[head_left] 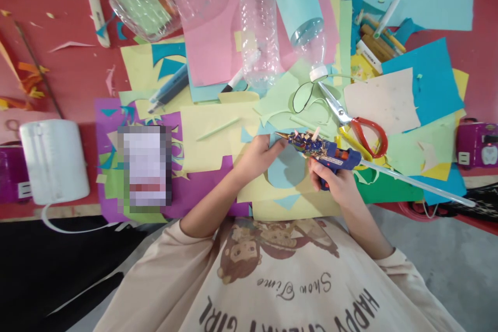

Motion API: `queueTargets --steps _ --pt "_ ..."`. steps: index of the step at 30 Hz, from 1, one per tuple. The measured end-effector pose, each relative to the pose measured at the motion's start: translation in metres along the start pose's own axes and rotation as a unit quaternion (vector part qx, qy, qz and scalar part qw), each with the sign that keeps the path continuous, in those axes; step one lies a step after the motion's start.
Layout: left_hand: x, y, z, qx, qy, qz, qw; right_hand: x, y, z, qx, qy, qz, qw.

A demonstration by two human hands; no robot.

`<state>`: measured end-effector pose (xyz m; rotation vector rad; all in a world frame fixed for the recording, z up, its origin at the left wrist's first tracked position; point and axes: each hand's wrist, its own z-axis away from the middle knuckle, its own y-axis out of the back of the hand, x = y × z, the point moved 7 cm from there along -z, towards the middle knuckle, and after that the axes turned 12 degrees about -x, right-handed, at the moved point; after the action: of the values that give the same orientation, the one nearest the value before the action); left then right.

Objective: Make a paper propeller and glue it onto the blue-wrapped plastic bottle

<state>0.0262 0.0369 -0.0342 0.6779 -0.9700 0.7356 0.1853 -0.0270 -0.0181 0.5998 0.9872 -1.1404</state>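
Note:
My right hand (337, 182) is wrapped round the handle of a dark blue hot glue gun (330, 161), its front crusted with glue and paper scraps. A long clear glue stick (420, 182) juts from its back. The nozzle points left, at the fingertips of my left hand (257, 158). Those fingers are closed on a small light blue paper piece (274, 139), partly hidden by the hand. Below the nozzle lies a larger light blue paper cutout (286, 171) on pale yellow paper (212, 140). Whether glue is coming out cannot be seen.
Red-handled scissors (368, 135) lie just beyond the glue gun, beside a yellow-handled pair (350, 140). Clear plastic bottles (260, 26) and coloured sheets cover the far side. A phone (146, 166) with a blurred screen and a white case (54, 161) are at left.

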Motion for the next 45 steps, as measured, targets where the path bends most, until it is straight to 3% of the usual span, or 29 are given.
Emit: queueTargets --steps 12,20,29,36,45 --pt "0.003 -0.002 0.001 -0.012 -0.001 0.020 1.000 0.006 0.006 0.000 0.011 -0.014 0.015 1.000" --pt "0.008 -0.001 0.001 -0.006 -0.036 0.046 0.998 0.011 0.010 0.002 0.023 -0.016 0.000 1.000" --pt "0.004 0.000 0.001 0.001 -0.019 0.037 0.999 0.011 0.015 0.003 0.043 -0.015 0.005 0.999" --pt "0.006 0.001 0.001 0.003 -0.051 0.080 0.995 0.010 0.017 0.002 0.046 -0.006 0.000 0.999" --pt "0.000 0.001 0.002 -0.002 -0.016 0.096 0.995 0.011 0.019 0.002 0.053 -0.009 0.011 0.999"
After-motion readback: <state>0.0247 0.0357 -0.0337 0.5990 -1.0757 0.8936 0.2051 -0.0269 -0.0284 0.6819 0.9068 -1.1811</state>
